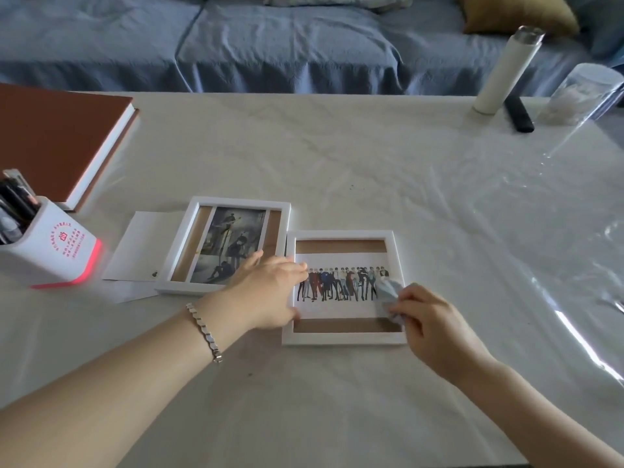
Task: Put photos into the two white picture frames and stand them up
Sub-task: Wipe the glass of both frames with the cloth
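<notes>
Two white wooden picture frames (343,288) (223,246) lie flat, side by side, on our white tabletop (371,170), each holding a photo. Our left hand (270,292) presses flat on the nearer frame's edge. Our right hand (429,324) pinches a small grey cloth (388,297) on its glass.

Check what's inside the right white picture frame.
Lying flat, the right white picture frame holds a wide photo of a row of standing figures over brown backing. The left hand covers its left edge; the right hand presses a grey cloth on its right end.
</notes>
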Tool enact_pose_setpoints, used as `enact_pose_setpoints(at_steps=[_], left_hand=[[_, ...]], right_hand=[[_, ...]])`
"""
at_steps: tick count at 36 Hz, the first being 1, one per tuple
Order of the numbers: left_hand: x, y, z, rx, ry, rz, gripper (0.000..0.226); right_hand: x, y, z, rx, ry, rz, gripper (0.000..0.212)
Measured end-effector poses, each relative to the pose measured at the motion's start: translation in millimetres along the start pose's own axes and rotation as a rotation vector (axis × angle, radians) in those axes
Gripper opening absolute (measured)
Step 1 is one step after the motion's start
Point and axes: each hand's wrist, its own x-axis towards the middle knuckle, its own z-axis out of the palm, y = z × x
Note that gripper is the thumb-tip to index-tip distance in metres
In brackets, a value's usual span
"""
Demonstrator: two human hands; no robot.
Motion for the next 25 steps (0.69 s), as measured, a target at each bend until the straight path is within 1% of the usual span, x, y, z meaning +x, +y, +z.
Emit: enact_pose_setpoints(at_steps=[2,4,6,8,9,11,13,15,17,18,19,22,25], left_hand=[[-4,0,7,-0.048,0.047,0.009,0.068],[-11,3,16,-0.121,0.184,0.005,0.064],[-19,9,23,-0.224,0.362,-0.052,0.056],[-27,17,29,-0.381,0.484,-0.171,0.046],[-30,19,32,-0.466,0.499,-0.241,0.041],[-36,23,38,-0.622,0.462,-0.378,0.034],[-38,25,42,-0.735,0.426,-0.453,0.030],[-38,28,44,-0.790,0.413,-0.465,0.022],[-37,32,43,-0.808,0.400,-0.470,0.007],[-37,35,42,-0.814,0.402,-0.478,0.008],[-36,37,40,-0.821,0.405,-0.486,0.013],[-31,47,38,-0.867,0.392,-0.479,0.021],[-17,61,39,-0.938,0.392,-0.411,0.014]], right_hand=[[4,3,-6,0.068,0.177,0.134,0.026],[6,10,-12,0.118,0.296,0.303,0.027],[7,17,-14,0.160,0.297,0.460,0.030],[8,22,-12,0.202,0.253,0.538,0.031],[8,23,-9,0.216,0.231,0.550,0.031],[8,22,-5,0.215,0.186,0.563,0.032],[8,18,-2,0.190,0.153,0.561,0.032],[8,13,-1,0.167,0.141,0.546,0.031],[8,9,0,0.159,0.126,0.529,0.030],[8,8,0,0.165,0.117,0.525,0.030],[9,6,0,0.174,0.116,0.522,0.030],[11,6,-3,0.182,0.147,0.523,0.029],[14,11,-9,0.146,0.205,0.508,0.026]])
